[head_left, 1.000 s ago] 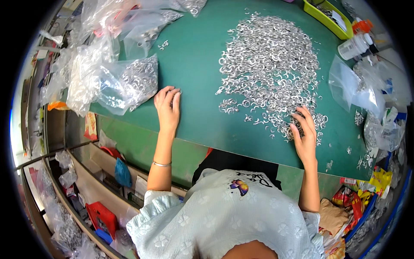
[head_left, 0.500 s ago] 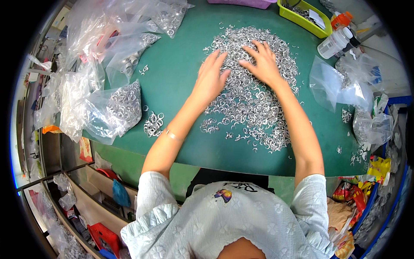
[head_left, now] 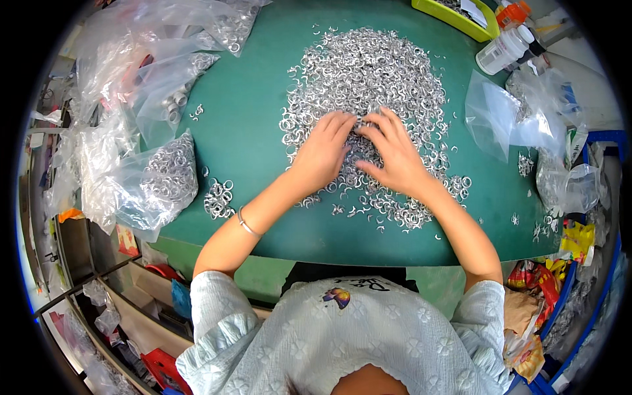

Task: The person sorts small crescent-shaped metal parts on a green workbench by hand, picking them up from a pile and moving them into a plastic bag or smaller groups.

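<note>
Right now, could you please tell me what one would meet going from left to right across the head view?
Filled clear bag, small ring cluster, silver bracelet, left hand, right hand, white bottle, yellow packet.

My bare left hand (head_left: 320,157) and bare right hand (head_left: 400,164) touch small silvery curved metal pieces (head_left: 375,72) on the green tabletop (head_left: 253,92).

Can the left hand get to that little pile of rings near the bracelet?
Probably, yes. The left hand is at the big pile, but the little pile sits uncovered beside the left forearm, with bare table between the two piles.
</note>
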`<act>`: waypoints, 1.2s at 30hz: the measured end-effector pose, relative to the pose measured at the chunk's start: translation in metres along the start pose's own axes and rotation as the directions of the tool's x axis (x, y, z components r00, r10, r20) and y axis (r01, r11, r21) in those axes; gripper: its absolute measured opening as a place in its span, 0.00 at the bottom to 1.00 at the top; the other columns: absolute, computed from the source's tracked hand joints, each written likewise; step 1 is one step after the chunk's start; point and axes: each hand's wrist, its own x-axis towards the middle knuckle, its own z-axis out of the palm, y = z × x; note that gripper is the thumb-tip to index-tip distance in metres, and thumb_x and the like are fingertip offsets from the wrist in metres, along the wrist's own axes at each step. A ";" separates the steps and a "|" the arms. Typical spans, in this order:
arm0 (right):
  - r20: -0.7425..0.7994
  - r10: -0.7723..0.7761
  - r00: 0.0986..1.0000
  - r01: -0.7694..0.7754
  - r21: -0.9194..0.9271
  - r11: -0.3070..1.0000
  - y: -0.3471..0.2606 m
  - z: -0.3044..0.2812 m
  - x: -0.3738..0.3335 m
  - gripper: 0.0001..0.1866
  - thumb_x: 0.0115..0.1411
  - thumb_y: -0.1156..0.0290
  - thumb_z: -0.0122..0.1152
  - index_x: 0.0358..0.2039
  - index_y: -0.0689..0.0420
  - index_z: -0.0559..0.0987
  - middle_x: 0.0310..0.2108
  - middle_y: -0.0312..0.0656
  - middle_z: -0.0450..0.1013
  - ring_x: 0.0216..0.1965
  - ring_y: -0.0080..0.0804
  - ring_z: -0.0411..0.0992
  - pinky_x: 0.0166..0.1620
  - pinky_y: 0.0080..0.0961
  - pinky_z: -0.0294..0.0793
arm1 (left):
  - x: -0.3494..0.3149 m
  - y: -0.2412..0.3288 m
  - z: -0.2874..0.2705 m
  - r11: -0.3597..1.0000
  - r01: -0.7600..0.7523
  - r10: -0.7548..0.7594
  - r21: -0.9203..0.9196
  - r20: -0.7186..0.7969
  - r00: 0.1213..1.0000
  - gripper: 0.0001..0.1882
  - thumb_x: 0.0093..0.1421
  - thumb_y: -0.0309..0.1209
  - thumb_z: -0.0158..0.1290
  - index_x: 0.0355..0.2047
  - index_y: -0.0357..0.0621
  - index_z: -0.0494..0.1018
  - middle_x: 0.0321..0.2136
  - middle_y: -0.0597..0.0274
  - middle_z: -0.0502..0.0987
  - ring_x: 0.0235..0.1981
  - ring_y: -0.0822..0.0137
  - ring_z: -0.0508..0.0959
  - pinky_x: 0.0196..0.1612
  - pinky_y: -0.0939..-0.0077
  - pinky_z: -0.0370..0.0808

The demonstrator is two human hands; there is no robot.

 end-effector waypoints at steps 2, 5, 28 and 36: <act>0.086 0.004 0.996 -0.009 0.060 0.998 -0.006 -0.008 -0.016 0.26 0.49 0.66 0.67 0.49 0.55 0.71 0.56 0.44 0.61 0.63 0.52 0.52 0.61 0.45 0.57 | -0.009 0.013 -0.007 0.993 0.032 -0.028 -0.110 0.031 0.999 0.26 0.50 0.16 0.52 0.52 0.35 0.65 0.52 0.48 0.67 0.55 0.48 0.66 0.58 0.60 0.65; 0.031 0.010 0.999 -0.016 0.181 0.983 -0.004 -0.022 -0.018 0.22 0.50 0.67 0.66 0.45 0.58 0.74 0.54 0.45 0.66 0.59 0.47 0.59 0.59 0.42 0.59 | -0.015 0.003 -0.013 0.982 0.067 -0.057 -0.175 0.060 0.997 0.24 0.52 0.16 0.52 0.51 0.39 0.68 0.51 0.48 0.68 0.54 0.50 0.68 0.57 0.62 0.66; 0.066 0.015 0.998 -0.023 0.120 0.993 -0.014 -0.011 -0.036 0.32 0.45 0.65 0.70 0.51 0.57 0.69 0.59 0.47 0.58 0.62 0.50 0.55 0.61 0.43 0.56 | -0.017 0.024 -0.008 0.999 0.013 -0.008 -0.053 0.089 0.996 0.23 0.50 0.15 0.51 0.47 0.45 0.71 0.54 0.58 0.66 0.57 0.44 0.62 0.59 0.53 0.62; -0.123 0.082 0.989 -0.067 0.117 0.991 0.011 -0.018 -0.012 0.27 0.52 0.57 0.64 0.49 0.58 0.73 0.54 0.46 0.67 0.60 0.47 0.58 0.61 0.43 0.55 | 0.001 0.031 -0.018 0.998 0.057 -0.057 -0.026 -0.026 0.998 0.24 0.54 0.20 0.52 0.52 0.45 0.69 0.56 0.55 0.66 0.60 0.47 0.61 0.59 0.55 0.62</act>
